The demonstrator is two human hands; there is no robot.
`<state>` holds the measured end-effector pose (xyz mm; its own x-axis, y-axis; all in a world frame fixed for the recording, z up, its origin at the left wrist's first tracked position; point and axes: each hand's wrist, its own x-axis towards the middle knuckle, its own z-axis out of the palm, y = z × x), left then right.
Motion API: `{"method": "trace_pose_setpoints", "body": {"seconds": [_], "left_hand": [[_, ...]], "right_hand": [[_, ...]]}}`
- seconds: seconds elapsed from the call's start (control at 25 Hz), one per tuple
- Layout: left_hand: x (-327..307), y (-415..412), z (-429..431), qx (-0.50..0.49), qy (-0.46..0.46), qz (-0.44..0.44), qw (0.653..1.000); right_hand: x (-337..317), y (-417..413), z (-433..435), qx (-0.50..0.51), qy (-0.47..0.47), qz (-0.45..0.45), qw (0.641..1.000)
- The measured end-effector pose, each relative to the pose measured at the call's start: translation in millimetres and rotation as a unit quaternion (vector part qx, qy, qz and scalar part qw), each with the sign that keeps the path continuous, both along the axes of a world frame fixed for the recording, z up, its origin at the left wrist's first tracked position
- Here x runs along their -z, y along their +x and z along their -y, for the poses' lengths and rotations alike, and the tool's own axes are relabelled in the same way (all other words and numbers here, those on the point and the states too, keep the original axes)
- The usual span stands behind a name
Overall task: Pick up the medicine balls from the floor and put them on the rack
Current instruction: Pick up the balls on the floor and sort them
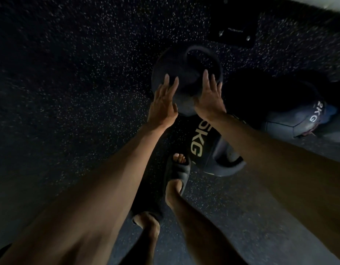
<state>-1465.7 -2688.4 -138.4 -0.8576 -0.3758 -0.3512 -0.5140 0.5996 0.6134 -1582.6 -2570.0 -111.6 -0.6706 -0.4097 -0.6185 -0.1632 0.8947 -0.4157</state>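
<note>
A dark medicine ball (186,73) lies on the speckled black floor ahead of me. My left hand (163,100) lies against its left side with straight fingers. My right hand (210,96) lies against its right side, fingers straight as well. Closer to me, under my right forearm, sits a second dark ball marked "5KG" (209,148). A third ball marked "2KG" (299,121) rests at the right. The scene is dim, and no rack shelf is in view.
My feet in black slides (176,173) stand just behind the 5KG ball. A black bolted base plate (236,33) lies on the floor beyond the balls. A pale edge (318,2) runs along the top right corner. Open speckled floor stretches to the left.
</note>
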Motion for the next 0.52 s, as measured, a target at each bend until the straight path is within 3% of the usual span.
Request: {"method": "trace_pose_setpoints", "body": {"seconds": [0.16, 0.36, 0.52], "left_hand": [[-11, -4, -1, -0.018, 0.046, 0.06, 0.997], [-52, 40, -2, -0.123, 0.09, 0.132, 0.979], [-83, 117, 0, -0.191, 0.13, 0.211, 0.95]], "right_hand": [[-9, 6, 2, -0.001, 0.013, 0.018, 1.0], [-53, 57, 2, -0.079, -0.028, -0.091, 0.992], [-90, 118, 6, -0.177, -0.014, -0.041, 0.983]]}}
